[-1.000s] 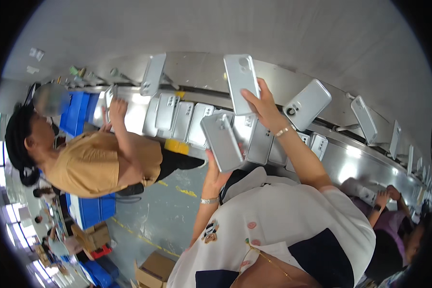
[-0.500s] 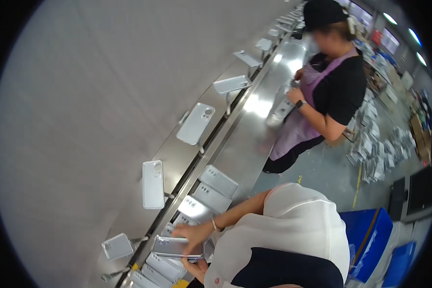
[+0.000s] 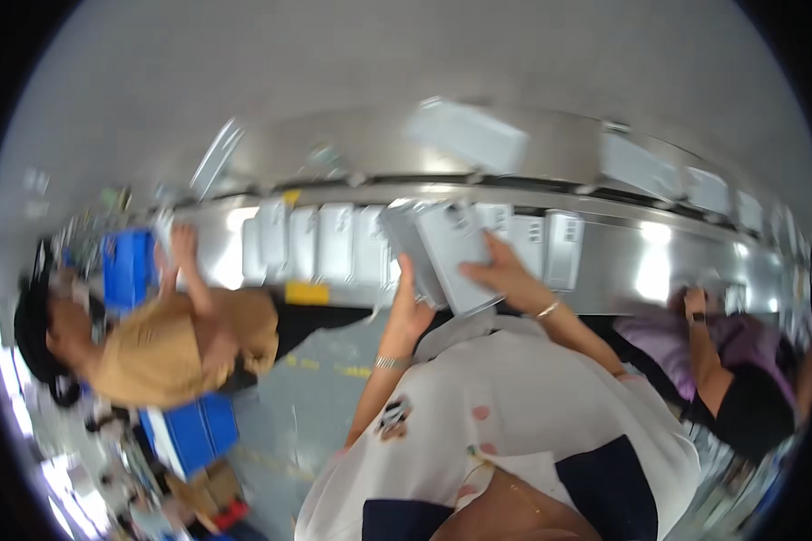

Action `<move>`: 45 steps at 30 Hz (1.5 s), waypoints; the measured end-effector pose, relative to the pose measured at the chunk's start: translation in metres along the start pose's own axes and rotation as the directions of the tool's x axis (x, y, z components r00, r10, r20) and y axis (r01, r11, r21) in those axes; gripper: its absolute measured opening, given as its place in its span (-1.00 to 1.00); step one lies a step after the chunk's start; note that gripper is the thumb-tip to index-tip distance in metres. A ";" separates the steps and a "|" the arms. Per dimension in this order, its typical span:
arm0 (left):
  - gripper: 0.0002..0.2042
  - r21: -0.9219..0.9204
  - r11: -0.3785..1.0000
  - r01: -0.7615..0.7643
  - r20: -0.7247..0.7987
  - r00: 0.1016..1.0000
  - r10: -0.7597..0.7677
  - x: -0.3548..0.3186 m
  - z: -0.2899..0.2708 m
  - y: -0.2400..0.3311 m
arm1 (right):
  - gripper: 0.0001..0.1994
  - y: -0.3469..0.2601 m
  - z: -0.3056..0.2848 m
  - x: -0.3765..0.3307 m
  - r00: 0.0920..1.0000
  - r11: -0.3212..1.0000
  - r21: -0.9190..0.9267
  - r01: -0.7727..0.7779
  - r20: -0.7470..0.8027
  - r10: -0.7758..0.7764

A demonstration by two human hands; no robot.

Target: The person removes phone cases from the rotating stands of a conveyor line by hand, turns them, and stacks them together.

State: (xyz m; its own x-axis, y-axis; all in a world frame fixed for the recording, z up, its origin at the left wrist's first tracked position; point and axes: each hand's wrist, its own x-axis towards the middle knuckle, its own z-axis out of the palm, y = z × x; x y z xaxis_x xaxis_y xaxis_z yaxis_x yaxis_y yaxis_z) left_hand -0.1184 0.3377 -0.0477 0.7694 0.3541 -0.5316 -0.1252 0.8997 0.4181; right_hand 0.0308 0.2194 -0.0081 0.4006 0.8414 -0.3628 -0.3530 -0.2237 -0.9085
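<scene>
Two silvery, see-through phone cases are between my hands, close to my chest and overlapping. The greyer phone case leans against my left hand, whose fingers are closed round its lower edge. My right hand grips the side of the paler phone case, which has camera openings at its top. The edges are blurred, so I cannot tell whether the two cases touch. Behind them, a row of similar phone cases lies on the steel bench, spreading to both sides.
Beyond the bench runs a rail bearing phone cases on holders, one blurred phone case among them. A co-worker in tan stands at left, another in a purple apron at right. Blue bins and a yellow piece are leftward.
My view has swung from along the bench to facing it. The co-worker in tan has come into sight. Two overlapping cases now show clearly between my hands.
</scene>
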 end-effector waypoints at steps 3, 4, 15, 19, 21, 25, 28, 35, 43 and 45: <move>-0.33 -0.015 0.996 -0.084 -0.019 0.996 0.083 -0.013 -0.007 -0.003 | -0.45 -0.002 0.001 0.017 0.995 0.988 0.135 0.073 0.050 -0.081; -0.34 -0.046 0.994 -0.097 -0.057 0.994 0.095 -0.017 -0.020 -0.003 | -0.44 -0.001 0.006 0.029 0.995 0.990 0.130 0.058 0.068 -0.068; -0.34 -0.121 0.982 -0.142 -0.010 0.990 0.142 -0.020 -0.001 -0.039 | -0.43 -0.063 -0.070 0.137 0.924 0.945 0.048 0.324 -0.229 -0.305; -0.39 -0.131 0.988 -0.081 0.094 0.991 0.093 -0.017 0.007 -0.041 | -0.55 -0.037 -0.111 0.113 0.871 0.924 0.006 0.381 -0.336 -0.357; -0.43 -0.089 0.989 -0.117 -0.003 0.993 0.117 -0.014 0.002 -0.044 | -0.61 -0.015 -0.126 0.080 0.954 0.959 0.217 0.183 -0.275 -0.120; -0.51 0.023 0.982 -0.188 -0.089 0.978 0.189 -0.011 0.025 -0.038 | -0.65 0.015 -0.048 0.026 0.974 0.925 -0.312 0.217 0.130 -0.185; -0.50 0.119 0.951 -0.284 -0.178 0.937 0.302 -0.016 0.027 -0.028 | -0.57 0.001 -0.009 0.021 0.971 0.895 -0.401 0.194 0.212 -0.115; -0.26 -0.025 0.957 -0.288 0.004 0.958 0.288 -0.039 -0.021 0.000 | -0.54 -0.027 0.029 0.099 0.983 0.982 0.099 0.163 0.067 -0.170; -0.36 -0.241 0.951 -0.191 0.021 0.979 0.202 -0.042 -0.016 -0.004 | -0.59 -0.065 0.003 0.179 0.954 0.935 0.186 0.301 -0.069 -0.293; -0.41 -0.271 0.953 -0.136 0.051 0.987 0.155 -0.038 -0.018 -0.007 | -0.58 -0.060 -0.022 0.163 0.938 0.933 0.117 0.339 -0.126 -0.325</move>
State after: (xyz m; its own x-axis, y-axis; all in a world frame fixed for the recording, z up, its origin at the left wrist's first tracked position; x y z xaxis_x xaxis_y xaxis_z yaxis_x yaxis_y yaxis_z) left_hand -0.1586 0.3227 -0.0437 0.7715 0.4761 -0.4220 -0.3939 0.8784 0.2707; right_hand 0.1359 0.3592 -0.0178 0.5963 0.7996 -0.0714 -0.2930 0.1340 -0.9467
